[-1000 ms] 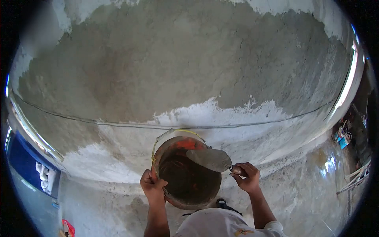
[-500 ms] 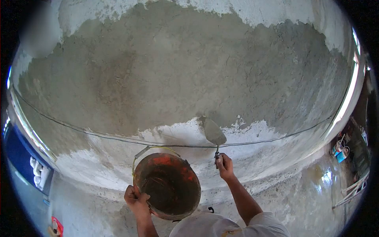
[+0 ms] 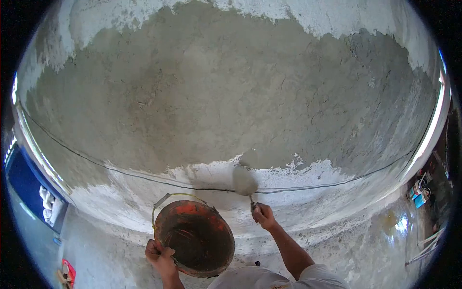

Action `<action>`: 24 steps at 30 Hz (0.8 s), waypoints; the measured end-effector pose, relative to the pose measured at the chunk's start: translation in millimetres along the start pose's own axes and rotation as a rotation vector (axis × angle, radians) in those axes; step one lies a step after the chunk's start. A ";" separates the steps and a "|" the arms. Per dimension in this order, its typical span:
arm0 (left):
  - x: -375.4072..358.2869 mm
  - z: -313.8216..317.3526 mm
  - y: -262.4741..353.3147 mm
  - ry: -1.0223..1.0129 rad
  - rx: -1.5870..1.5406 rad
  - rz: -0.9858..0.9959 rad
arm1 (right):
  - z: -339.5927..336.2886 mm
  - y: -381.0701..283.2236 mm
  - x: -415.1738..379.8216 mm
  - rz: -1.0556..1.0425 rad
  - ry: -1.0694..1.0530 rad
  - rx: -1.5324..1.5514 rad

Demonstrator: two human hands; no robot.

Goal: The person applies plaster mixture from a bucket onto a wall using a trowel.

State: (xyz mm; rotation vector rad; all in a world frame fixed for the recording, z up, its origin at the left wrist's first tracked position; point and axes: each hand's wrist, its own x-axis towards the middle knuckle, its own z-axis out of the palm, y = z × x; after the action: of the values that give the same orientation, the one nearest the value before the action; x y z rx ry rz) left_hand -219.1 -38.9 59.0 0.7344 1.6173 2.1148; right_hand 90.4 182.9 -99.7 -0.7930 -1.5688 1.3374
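My left hand (image 3: 161, 257) grips the left rim of a bucket (image 3: 190, 207), thumb over the edge. The bucket is tilted with its mouth toward me. Its inside is dark and grimy, with orange-red showing on the upper wall, and its yellowish handle (image 3: 185, 194) stands up at the far side. In my right hand (image 3: 263, 216) is a trowel (image 3: 245, 181), held by its handle with the blurred blade pointing up. The blade overlaps the lower border of the grey plaster (image 3: 231, 96) and the whitish wall strip (image 3: 211, 172) beneath it.
A thin cable (image 3: 144, 179) runs across the lower wall, passing behind the trowel. Paint buckets (image 3: 421, 197) stand on the right side of the floor, near a wet patch (image 3: 402, 225). White bundles (image 3: 47, 202) and a red bag (image 3: 70, 272) are at left.
The trowel and my right hand have shifted left and lower in view. The bucket and my left hand also sit slightly further left and lower, while the wall appears lower too.
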 end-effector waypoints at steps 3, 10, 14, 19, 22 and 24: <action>1.0 -1.0 -3.9 0.018 0.051 0.017 | -3.2 -24.0 7.5 -0.156 0.120 0.299; 0.8 3.0 4.2 -0.014 0.054 0.008 | 10.9 -9.7 42.2 -0.059 -0.068 0.218; 5.3 -3.2 -1.5 -0.040 0.013 0.000 | 24.6 -18.9 28.9 -0.082 -0.051 0.173; 5.4 -3.0 2.3 -0.027 0.057 0.014 | 19.0 -27.3 34.4 -0.131 0.186 0.122; 6.2 -9.1 0.2 -0.042 0.082 -0.002 | 15.8 -19.2 38.8 -0.160 0.210 -0.014; 5.5 -10.4 -0.3 -0.053 0.104 -0.021 | 18.5 -4.5 29.4 -0.140 0.208 -0.007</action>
State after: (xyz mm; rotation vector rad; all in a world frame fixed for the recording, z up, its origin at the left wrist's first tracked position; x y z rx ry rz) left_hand -229.8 -43.6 57.6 0.7960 1.7089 1.9923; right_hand 62.4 200.9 -89.0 -0.7859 -1.4376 1.1121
